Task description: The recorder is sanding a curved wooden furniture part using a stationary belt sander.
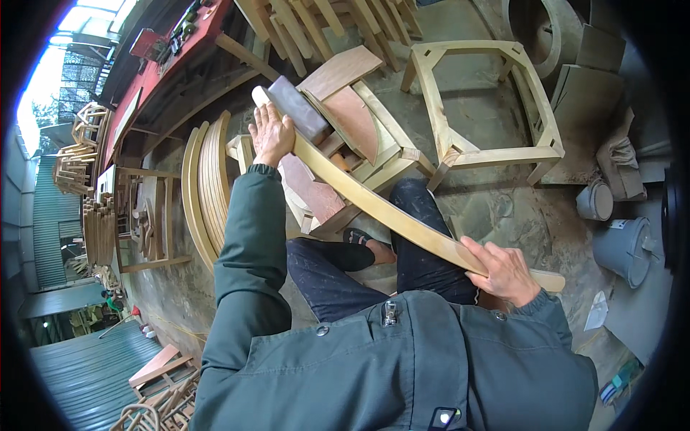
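Observation:
A long, curved strip of pale wood (374, 205) runs slantwise across my lap, from upper left to lower right. Close to its far end, my left hand (274, 136) lies over the wood with fingers stretched out; whatever is under the palm is hidden. My right hand (502, 271) is wrapped around the strip near its other end, thumb hidden from view. Behind the strip, next to my left hand, a grey-purple block (298, 111) rests on a wooden frame piled with reddish thin boards (348, 72). The strip passes over my right thigh.
A pale wooden seat frame (496, 156) stands at the far right. Stacked curved strips (210, 179) are left of my arm. Grey buckets (624, 248) stand at right, a red-topped bench (180, 50) at upper left, and bundled wooden legs (323, 21) at the back.

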### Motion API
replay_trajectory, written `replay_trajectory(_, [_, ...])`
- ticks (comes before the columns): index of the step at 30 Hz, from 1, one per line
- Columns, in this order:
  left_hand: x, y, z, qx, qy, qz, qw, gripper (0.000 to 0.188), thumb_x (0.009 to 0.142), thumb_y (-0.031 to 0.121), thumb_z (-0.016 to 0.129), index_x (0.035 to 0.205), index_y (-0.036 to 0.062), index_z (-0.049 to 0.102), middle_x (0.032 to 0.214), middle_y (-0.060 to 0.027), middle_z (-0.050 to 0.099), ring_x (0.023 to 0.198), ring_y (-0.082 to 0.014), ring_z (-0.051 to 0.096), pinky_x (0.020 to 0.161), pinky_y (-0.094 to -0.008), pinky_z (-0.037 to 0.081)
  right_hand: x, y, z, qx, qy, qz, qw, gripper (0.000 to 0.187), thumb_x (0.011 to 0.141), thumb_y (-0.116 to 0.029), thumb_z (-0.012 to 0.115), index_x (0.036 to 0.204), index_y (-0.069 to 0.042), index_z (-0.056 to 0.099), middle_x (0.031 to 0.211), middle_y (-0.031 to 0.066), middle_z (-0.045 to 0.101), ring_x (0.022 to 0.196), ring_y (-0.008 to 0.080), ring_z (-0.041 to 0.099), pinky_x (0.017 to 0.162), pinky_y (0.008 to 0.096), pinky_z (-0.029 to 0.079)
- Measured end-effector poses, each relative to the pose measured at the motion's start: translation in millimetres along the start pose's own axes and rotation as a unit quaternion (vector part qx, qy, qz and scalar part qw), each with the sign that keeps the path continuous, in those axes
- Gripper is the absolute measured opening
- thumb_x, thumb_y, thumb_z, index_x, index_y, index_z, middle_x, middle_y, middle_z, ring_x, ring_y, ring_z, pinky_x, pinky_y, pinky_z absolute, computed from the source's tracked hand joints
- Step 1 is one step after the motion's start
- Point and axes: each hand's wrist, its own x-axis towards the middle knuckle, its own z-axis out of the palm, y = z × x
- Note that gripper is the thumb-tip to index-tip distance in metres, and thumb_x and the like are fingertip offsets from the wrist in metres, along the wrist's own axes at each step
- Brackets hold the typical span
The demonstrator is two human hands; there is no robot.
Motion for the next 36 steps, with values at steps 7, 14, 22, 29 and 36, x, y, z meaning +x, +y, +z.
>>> replay_trajectory(7, [-43,30,14,0.006,0.031,0.048,0.998,0.075,0.101,0.038,0.043,0.159,-0.0065,0.029,0.167,-0.028,0.028,0.159,-0.0416,0.019,0.126,-0.0587,0.018,-105,36,14,-0.057,0.041,0.025,0.997,0.073,0.067,-0.023,0.087,0.135,-0.015,0.063,0.089,0.0071,0.063,0.081,0.0294,0.066,0.071,0.0417,0.051])
replay_trajectory(14, [-54,44,13,0.008,0.024,0.051,0.998,0.074,0.101,0.036,0.044,0.158,-0.0078,0.03,0.166,-0.03,0.028,0.158,-0.0432,0.021,0.125,-0.061,0.019,-114,39,5,-0.05,0.024,0.032,0.998,0.074,0.066,-0.024,0.09,0.133,-0.012,0.063,0.087,0.0083,0.064,0.08,0.0304,0.067,0.07,0.0425,0.052])
replay_trajectory(22, [34,-26,17,-0.036,0.042,0.038,0.998,0.073,0.1,0.034,0.043,0.159,-0.0058,0.029,0.167,-0.0295,0.025,0.158,-0.0442,0.02,0.127,-0.0573,0.02,-19,25,10,-0.031,0.058,-0.062,0.996,0.08,0.068,-0.021,0.089,0.143,-0.018,0.06,0.089,0.0067,0.06,0.076,0.0277,0.063,0.066,0.0412,0.053])
replay_trajectory(29, [121,-80,19,-0.028,0.073,0.056,0.995,0.069,0.101,0.032,0.043,0.157,-0.0056,0.032,0.166,-0.0293,0.029,0.156,-0.0461,0.022,0.124,-0.0561,0.026,63,-2,23,-0.047,0.065,-0.043,0.996,0.085,0.072,-0.021,0.087,0.15,-0.034,0.056,0.086,0.0048,0.054,0.072,0.0258,0.061,0.064,0.04,0.052])
replay_trajectory(36, [172,-57,23,-0.039,0.058,0.016,0.997,0.074,0.101,0.04,0.038,0.16,-0.0036,0.031,0.168,-0.027,0.026,0.158,-0.0463,0.017,0.127,-0.0527,0.02,137,-29,30,-0.045,0.08,-0.009,0.996,0.08,0.08,-0.025,0.084,0.152,-0.037,0.053,0.085,0.0069,0.055,0.072,0.0286,0.064,0.065,0.043,0.055])
